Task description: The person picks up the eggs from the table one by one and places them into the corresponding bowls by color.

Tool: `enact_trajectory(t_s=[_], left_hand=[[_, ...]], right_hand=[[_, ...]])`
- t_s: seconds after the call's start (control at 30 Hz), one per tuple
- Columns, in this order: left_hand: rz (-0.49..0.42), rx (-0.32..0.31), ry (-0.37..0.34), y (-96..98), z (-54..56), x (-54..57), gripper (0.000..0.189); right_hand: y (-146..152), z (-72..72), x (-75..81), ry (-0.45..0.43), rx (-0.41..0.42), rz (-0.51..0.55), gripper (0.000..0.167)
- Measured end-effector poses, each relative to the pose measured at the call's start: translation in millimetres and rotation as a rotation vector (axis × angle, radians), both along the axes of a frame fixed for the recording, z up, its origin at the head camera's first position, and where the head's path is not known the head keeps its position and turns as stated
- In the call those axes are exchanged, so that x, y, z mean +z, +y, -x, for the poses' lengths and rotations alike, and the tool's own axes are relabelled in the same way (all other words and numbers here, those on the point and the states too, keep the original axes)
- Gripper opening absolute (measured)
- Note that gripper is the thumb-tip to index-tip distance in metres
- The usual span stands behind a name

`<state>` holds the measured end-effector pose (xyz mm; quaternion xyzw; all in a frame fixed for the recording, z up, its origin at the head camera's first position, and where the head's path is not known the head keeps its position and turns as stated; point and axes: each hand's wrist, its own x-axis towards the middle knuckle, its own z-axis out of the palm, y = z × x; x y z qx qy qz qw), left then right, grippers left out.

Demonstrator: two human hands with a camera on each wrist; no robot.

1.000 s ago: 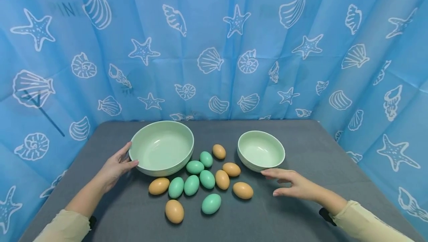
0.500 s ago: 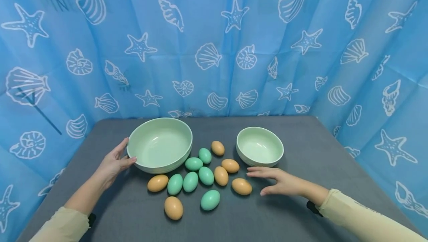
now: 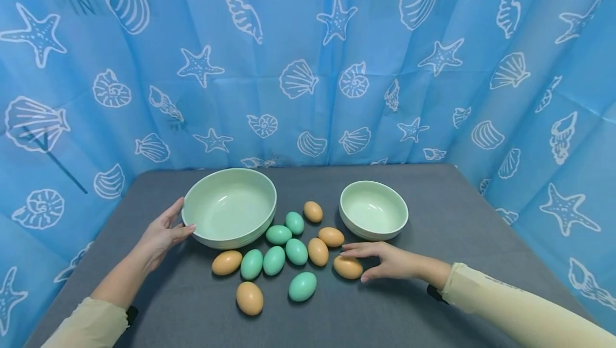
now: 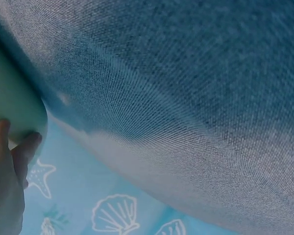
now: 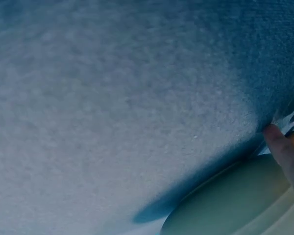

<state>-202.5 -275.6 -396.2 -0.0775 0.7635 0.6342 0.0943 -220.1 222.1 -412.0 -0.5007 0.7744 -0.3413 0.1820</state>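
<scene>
My left hand (image 3: 161,241) rests its spread fingers and thumb against the left side of a large pale green bowl (image 3: 228,209). Its fingertips also show at the wall of the large bowl (image 4: 17,93) in the left wrist view. Stretched over the table from the right, my right hand (image 3: 392,262) has its fingers just above an orange egg (image 3: 347,268), the thumb lowered at the egg's right side. Behind this hand stands a smaller pale green bowl (image 3: 372,210); its outer wall (image 5: 230,196) fills the lower right of the right wrist view.
Several green eggs (image 3: 295,252) and other orange eggs (image 3: 249,299) lie scattered on the grey cloth-covered table (image 3: 423,316), mostly between and in front of the bowls. Both bowls have bare insides. A blue curtain (image 3: 298,118) with white shell and starfish prints hangs behind the table.
My right hand has moved left from the front of the small bowl to the orange egg, its thumb coming lower. The left hand stays at the large bowl. The head view has shifted slightly.
</scene>
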Motion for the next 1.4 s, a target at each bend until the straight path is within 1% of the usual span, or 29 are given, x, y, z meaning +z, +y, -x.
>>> enact_trajectory(t_s=[0.2, 0.33, 0.47, 0.6, 0.8, 0.9, 1.03, 1.2, 1.4], left_hand=[[-0.026, -0.004, 0.002, 0.5, 0.3, 1.8, 0.087], [-0.03, -0.008, 0.008, 0.9, -0.3, 2.2, 0.086], [-0.028, 0.0, 0.007, 1.1, -0.5, 2.1, 0.086], [-0.023, 0.012, 0.001, -0.1, 0.1, 2.2, 0.086], [-0.016, 0.013, -0.009, -0.5, 2.5, 2.0, 0.085], [-0.017, 0.013, -0.011, 0.1, 3.4, 2.0, 0.085], [-0.034, 0.02, -0.021, 0.3, 2.7, 1.9, 0.084], [-0.046, 0.028, -0.029, -1.3, 1.4, 1.3, 0.084], [-0.057, 0.04, -0.037, -1.5, 0.5, 0.6, 0.083]], right_hand=[[-5.3, 2.1, 0.6, 0.0, -0.001, -0.025, 0.053], [-7.6, 3.7, 1.0, -0.003, -0.003, -0.039, 0.053], [-9.6, 6.0, -0.5, -0.007, 0.001, -0.04, 0.052], [-11.5, 7.9, -0.4, -0.036, -0.004, -0.037, 0.053], [-15.7, 8.7, 8.1, -0.111, -0.025, -0.053, 0.052], [-17.3, 9.6, 10.9, -0.109, -0.026, -0.055, 0.051], [-19.6, 11.4, 14.0, -0.132, -0.022, -0.033, 0.047], [-25.0, 13.7, 21.0, -0.196, -0.014, 0.007, 0.044], [-30.6, 16.8, 33.4, -0.248, -0.043, 0.009, 0.042]])
